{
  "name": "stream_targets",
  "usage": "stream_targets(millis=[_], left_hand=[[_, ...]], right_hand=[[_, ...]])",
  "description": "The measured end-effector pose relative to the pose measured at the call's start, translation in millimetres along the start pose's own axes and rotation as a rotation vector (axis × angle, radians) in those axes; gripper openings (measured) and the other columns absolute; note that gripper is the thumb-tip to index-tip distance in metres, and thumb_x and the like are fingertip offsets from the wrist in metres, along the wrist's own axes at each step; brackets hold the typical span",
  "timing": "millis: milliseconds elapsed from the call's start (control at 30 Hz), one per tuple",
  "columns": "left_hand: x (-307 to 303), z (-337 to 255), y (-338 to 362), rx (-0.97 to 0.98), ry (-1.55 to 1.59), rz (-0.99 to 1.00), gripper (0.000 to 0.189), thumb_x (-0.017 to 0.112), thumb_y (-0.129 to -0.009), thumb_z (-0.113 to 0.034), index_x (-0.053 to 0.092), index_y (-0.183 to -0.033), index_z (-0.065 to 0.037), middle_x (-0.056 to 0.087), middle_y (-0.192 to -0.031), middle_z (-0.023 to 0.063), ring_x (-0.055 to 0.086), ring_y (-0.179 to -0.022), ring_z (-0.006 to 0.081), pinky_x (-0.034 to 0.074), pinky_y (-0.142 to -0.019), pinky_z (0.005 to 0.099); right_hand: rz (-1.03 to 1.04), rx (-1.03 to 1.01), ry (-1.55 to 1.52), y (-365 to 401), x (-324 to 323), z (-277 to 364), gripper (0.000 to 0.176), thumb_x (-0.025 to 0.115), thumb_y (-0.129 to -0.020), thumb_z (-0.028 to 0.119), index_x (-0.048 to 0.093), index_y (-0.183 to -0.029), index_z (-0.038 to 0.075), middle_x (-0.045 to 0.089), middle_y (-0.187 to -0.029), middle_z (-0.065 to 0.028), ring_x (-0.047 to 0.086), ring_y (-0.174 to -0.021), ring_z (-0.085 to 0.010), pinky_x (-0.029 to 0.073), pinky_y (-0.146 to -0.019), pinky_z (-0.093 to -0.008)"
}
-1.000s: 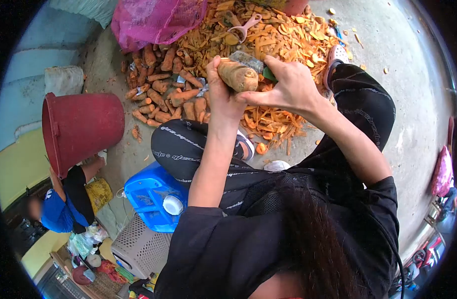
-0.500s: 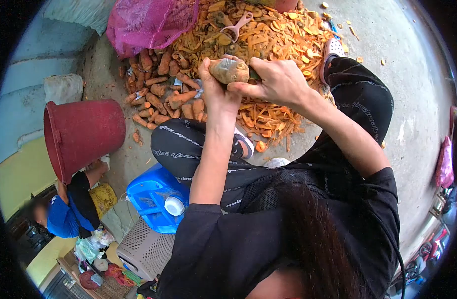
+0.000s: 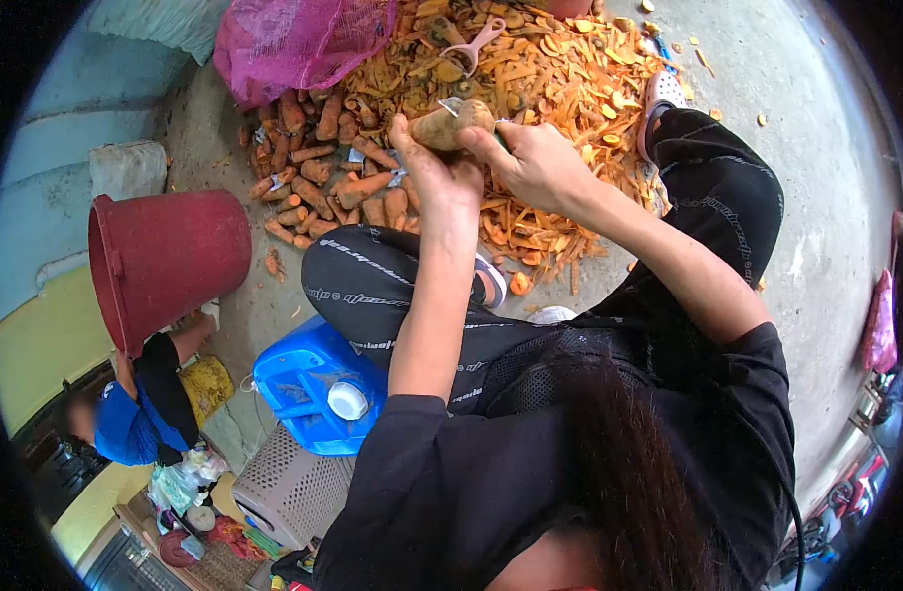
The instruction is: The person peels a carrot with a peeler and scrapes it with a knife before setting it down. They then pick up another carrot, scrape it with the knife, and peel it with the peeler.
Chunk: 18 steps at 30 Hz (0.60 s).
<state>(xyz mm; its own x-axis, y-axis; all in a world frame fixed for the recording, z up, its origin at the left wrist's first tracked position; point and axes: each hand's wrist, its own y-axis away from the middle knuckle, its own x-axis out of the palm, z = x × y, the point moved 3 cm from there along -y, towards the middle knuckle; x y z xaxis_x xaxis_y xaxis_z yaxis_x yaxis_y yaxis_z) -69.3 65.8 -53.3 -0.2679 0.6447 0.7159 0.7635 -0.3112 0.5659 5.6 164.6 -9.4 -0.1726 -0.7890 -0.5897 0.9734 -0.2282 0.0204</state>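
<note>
My left hand is closed around a thick, dirt-covered carrot, held up in front of me. A knife blade shows at the carrot, cutting in near its blunt end, which looks tilted away from the rest. My right hand is wrapped round the knife's dark handle, mostly hidden by the fingers, with its thumb against the carrot's end. Below lie a heap of orange peelings and a pile of unpeeled carrots. A pink peeler rests on the peelings.
A pink mesh sack lies behind the carrots. To the left are a large red tub, a blue jerrycan and a grey perforated crate. Another person in blue sits beyond the tub.
The carrot's blunt end has turned upward and now looks partly parted from the body. The blade has come into sight above it, and my right hand has shifted slightly.
</note>
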Motion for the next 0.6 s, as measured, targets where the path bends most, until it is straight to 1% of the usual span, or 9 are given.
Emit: stream_targets(millis=[33,167,267,400,433,467,533,567,600], left_hand=[[4,-2,4,0.044,-0.031,0.030,0.048,0.043,-0.088,-0.046,0.053,-0.103,-0.002,0.058,-0.096,0.0122,0.059,-0.090,0.0250,0.051,-0.081,0.0397],[-5,-3,-4,-0.058,0.043,0.142,0.048,0.040,-0.091,-0.048,0.052,-0.100,-0.002,0.059,-0.095,0.0119,0.060,-0.085,0.0240,0.053,-0.076,0.0393],[-3,-2,1,-0.049,0.036,0.003,0.046,0.041,-0.090,-0.043,0.051,-0.107,-0.002,0.057,-0.103,0.0139,0.058,-0.092,0.0264,0.050,-0.084,0.0409],[-10,-10,-18,-0.157,0.330,0.094,0.046,0.050,-0.089,-0.039,0.047,-0.108,0.003,0.056,-0.099,0.0151,0.056,-0.095,0.0262,0.049,-0.088,0.0416],[-10,-10,-18,-0.299,0.561,0.169,0.045,0.055,-0.088,-0.034,0.046,-0.107,0.005,0.055,-0.096,0.0166,0.056,-0.093,0.0258,0.050,-0.088,0.0408],[-13,-11,-18,-0.299,0.561,0.179,0.044,0.056,-0.088,-0.033,0.046,-0.106,0.006,0.055,-0.096,0.0170,0.055,-0.093,0.0257,0.050,-0.088,0.0405],[-12,-12,-18,-0.300,0.559,0.203,0.042,0.057,-0.088,-0.030,0.045,-0.104,0.007,0.055,-0.094,0.0178,0.055,-0.091,0.0255,0.050,-0.087,0.0401],[-13,-11,-18,-0.269,0.550,0.200,0.040,0.060,-0.086,-0.030,0.046,-0.102,0.004,0.055,-0.093,0.0163,0.056,-0.090,0.0252,0.051,-0.084,0.0407],[-11,-12,-15,-0.297,0.541,0.198,0.041,0.061,-0.085,-0.031,0.047,-0.102,0.003,0.056,-0.093,0.0153,0.057,-0.089,0.0251,0.052,-0.083,0.0406]], right_hand=[[-0.027,-0.042,0.069,-2,0,-1,0.062,0.041,-0.090,0.057,0.060,-0.076,0.000,0.058,-0.056,-0.0205,0.060,-0.053,-0.0379,0.049,-0.051,-0.0458],[0.003,-0.146,0.332,-7,-9,11,0.059,0.041,-0.090,0.057,0.063,-0.077,0.004,0.058,-0.056,-0.0201,0.061,-0.054,-0.0377,0.049,-0.052,-0.0454],[-0.003,-0.084,0.224,-8,-7,10,0.061,0.041,-0.089,0.059,0.064,-0.080,0.004,0.058,-0.057,-0.0224,0.061,-0.056,-0.0389,0.049,-0.053,-0.0482],[0.185,0.186,-0.426,-14,-11,4,0.070,0.035,-0.089,0.066,0.063,-0.075,0.003,0.051,-0.052,-0.0036,0.051,-0.045,-0.0193,0.042,-0.046,-0.0332],[0.255,0.381,-0.579,-10,-24,8,0.071,0.033,-0.088,0.068,0.061,-0.085,0.003,0.039,-0.055,0.0057,0.040,-0.048,-0.0085,0.034,-0.045,-0.0245],[0.299,0.401,-0.997,-9,-28,11,0.067,0.038,-0.087,0.066,0.057,-0.104,0.005,0.034,-0.055,0.0062,0.035,-0.049,-0.0047,0.030,-0.043,-0.0229],[0.276,0.389,-1.115,-11,-39,14,0.062,0.045,-0.087,0.061,0.052,-0.116,0.007,0.033,-0.061,0.0072,0.030,-0.049,-0.0027,0.025,-0.042,-0.0205],[0.269,0.482,-1.271,-7,-45,17,0.056,0.049,-0.087,0.055,0.053,-0.118,0.009,0.035,-0.068,0.0078,0.028,-0.049,-0.0026,0.024,-0.042,-0.0198],[0.297,0.469,-1.285,-7,-46,15,0.054,0.049,-0.087,0.055,0.053,-0.118,0.010,0.035,-0.069,0.0078,0.028,-0.049,-0.0027,0.024,-0.042,-0.0197]])
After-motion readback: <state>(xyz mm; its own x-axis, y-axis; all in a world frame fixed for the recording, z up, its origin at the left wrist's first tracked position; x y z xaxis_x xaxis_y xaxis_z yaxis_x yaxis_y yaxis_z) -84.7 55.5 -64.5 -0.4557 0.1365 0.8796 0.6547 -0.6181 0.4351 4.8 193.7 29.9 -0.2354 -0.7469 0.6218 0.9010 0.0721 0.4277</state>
